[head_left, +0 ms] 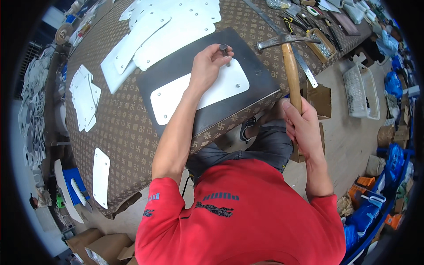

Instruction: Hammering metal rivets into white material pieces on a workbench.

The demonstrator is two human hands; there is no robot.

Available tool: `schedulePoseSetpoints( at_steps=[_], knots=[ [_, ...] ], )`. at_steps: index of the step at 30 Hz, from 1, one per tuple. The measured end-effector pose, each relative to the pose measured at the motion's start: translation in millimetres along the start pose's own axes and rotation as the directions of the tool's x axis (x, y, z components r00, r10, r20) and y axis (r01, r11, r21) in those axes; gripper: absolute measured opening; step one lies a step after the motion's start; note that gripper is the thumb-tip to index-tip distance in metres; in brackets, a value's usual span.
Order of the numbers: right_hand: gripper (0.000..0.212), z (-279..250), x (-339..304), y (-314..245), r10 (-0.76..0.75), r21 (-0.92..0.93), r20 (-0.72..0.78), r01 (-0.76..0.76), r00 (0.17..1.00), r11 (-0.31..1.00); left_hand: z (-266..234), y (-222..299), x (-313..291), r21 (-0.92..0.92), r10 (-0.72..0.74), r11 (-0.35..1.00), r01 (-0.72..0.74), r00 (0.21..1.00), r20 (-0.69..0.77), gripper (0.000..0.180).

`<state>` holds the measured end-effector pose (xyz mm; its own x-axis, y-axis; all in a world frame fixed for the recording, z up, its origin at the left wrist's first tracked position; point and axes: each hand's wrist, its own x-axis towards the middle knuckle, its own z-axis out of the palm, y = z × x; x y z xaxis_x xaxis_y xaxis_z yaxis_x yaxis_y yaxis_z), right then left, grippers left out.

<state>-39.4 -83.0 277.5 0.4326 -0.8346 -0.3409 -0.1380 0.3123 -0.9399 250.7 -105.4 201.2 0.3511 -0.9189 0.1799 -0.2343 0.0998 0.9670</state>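
Observation:
My left hand (pixel 207 66) pinches a short dark metal punch (pixel 223 49), held upright over the far right corner of a white rounded panel (pixel 221 86). Metal studs show at the panel's other corners; the one under the punch is hidden by my fingers. The panel lies flat on a thick black board (pixel 161 79) near the table's edge. In my right hand (pixel 304 123) is a hammer (pixel 290 66), gripped low on its wooden handle. Its steel head is raised to the right of the board, apart from the punch.
A patterned cloth covers the table (pixel 128 132). Stacked white panels (pixel 176 39) lie beyond the board, with smaller white pieces (pixel 84 99) at left. A steel ruler (pixel 304 68), a box of small metal parts (pixel 322 44) and pliers (pixel 293 24) lie far right.

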Motion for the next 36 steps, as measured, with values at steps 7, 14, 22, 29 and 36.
schedulePoseSetpoints(
  at_steps=[7,14,22,29,36],
  knots=[
    [0.019,-7.9,15.9,4.6,-0.064,-0.165,-0.074,0.051,0.995,0.985,8.8,-12.2,11.3,0.009,-0.043,0.999,0.043,0.999,0.032,0.019],
    [0.020,-36.4,-6.4,-135.6,-0.762,-0.142,0.100,0.767,0.640,0.626,5.9,-9.2,4.7,0.052,-0.041,0.998,0.040,0.999,0.015,0.017],
    [0.020,-9.2,74.4,-27.3,-0.184,-0.732,0.166,0.247,0.969,0.635,6.3,-10.8,2.4,0.096,-0.026,0.995,0.025,1.000,0.004,0.016],
    [0.020,-12.6,17.3,-54.4,-0.210,-0.370,-0.055,0.175,0.976,0.912,0.4,7.3,-10.0,-0.059,-0.033,0.998,0.037,0.997,0.066,0.018],
    [0.019,-3.0,-7.0,-73.8,-0.332,-0.256,-0.157,0.286,0.930,0.923,12.6,17.1,-44.3,0.013,-0.117,0.993,0.118,0.964,0.239,0.020]
  ],
)
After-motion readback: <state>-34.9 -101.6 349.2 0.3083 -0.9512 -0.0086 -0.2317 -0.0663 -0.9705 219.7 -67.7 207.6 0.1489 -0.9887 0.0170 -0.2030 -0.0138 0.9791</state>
